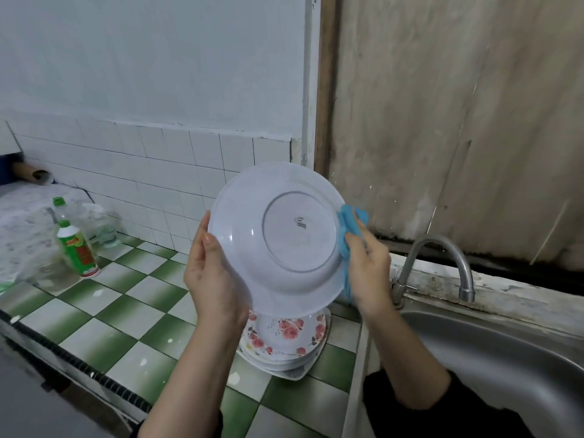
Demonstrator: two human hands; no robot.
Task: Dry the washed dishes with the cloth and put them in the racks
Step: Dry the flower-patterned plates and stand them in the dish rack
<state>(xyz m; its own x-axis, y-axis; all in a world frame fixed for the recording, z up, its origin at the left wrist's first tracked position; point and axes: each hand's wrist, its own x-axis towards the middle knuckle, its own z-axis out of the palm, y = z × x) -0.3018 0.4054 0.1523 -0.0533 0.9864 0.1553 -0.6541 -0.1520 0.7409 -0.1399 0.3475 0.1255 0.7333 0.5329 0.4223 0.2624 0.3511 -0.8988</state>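
Observation:
A white plate (278,238) is held upright in front of me, its underside with a small label facing the camera. My left hand (211,276) grips its left rim, thumb on the back. My right hand (368,276) holds a blue cloth (349,226) wrapped over the plate's right rim. Below the plate a stack of white dishes with pink flower prints (282,343) sits on the green-and-white tiled counter (132,311). No rack is in view.
A steel sink (493,352) with a curved tap (439,263) lies to the right. A green-capped bottle with a red label (77,248) and clear bottles (101,226) stand at the counter's left. A tiled wall rises behind.

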